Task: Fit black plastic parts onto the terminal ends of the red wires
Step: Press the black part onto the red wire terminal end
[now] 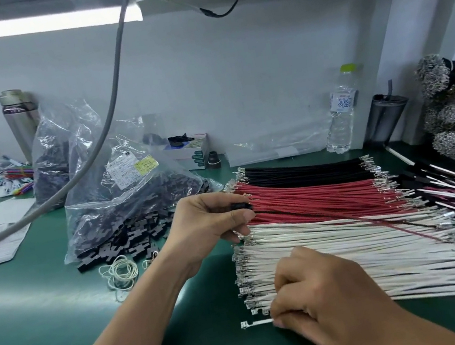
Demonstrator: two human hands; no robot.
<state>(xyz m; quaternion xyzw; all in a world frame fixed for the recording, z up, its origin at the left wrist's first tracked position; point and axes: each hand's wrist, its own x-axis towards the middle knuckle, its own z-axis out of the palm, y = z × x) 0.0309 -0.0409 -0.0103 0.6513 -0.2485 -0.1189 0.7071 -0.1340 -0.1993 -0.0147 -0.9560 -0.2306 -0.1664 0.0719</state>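
Green bench matting (44,296) is covered with red wires (316,202) between black and white rows. 1 black plastic part (241,206) is pinched by the left hand (207,221) at their terminal ends; a white wire (256,323) is pinched by the right hand (326,291).

Bright overhead striplight (30,26), wide-angle distortion

Bag of parts (121,200) left of wire rows (335,220); bottle (343,118) behind wires.

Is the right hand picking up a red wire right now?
No, the right hand pinches a white wire at the near edge of the white row.
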